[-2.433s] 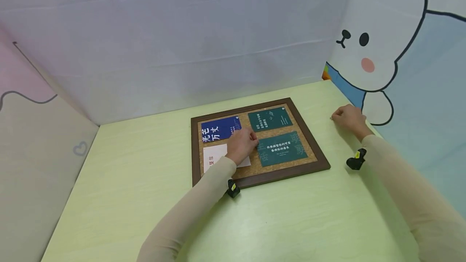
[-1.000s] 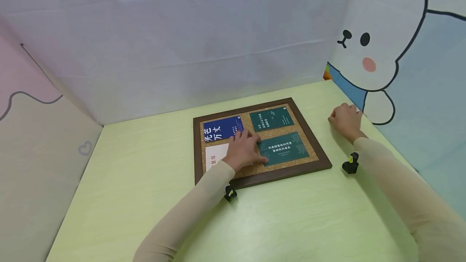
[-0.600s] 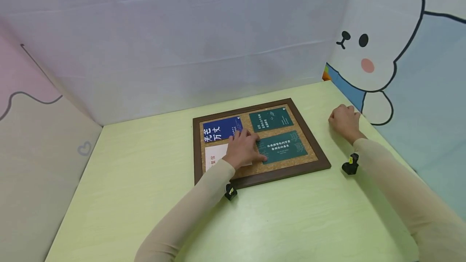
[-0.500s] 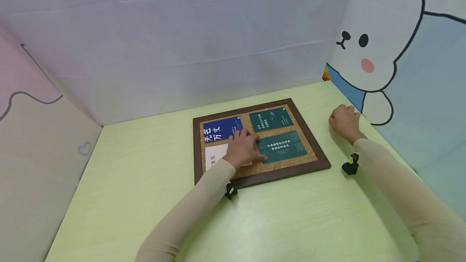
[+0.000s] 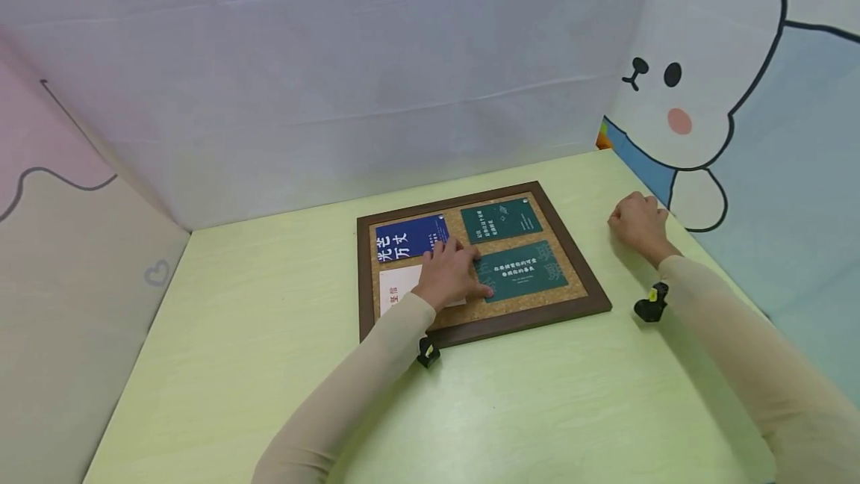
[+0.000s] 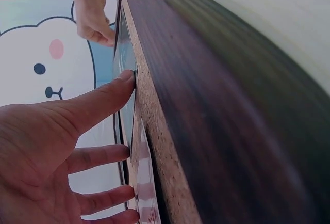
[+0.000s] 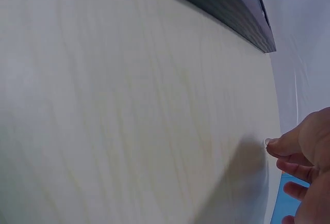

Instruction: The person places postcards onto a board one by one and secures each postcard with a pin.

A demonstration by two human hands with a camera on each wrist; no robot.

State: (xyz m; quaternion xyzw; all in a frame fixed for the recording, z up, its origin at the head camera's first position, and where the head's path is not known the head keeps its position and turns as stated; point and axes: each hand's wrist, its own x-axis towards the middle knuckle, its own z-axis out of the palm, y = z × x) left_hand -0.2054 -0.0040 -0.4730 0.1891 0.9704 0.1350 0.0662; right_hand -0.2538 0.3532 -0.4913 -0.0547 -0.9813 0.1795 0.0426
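Observation:
My left hand rests spread over the cork board, its thumb and fingertips touching the left edge of the lower green card. In the left wrist view the thumb presses flat on that card, fingers straight. Under the hand is a white card, partly hidden, one edge standing off the cork in the left wrist view. To the right of the board, my right hand is low over the table, and in the right wrist view its thumb and forefinger pinch a small clear pushpin, barely visible.
A blue card and another green card lie on the board's far half, each with a small white dot at a corner. The brown frame surrounds the cork. White cloth hangs behind the table; a cartoon-printed sheet hangs at right.
Since the earliest frame, my left hand has spread from a pinch by the lower green card's left edge. The card has shifted slightly away from me. My right hand has turned, fingers now pointing away.

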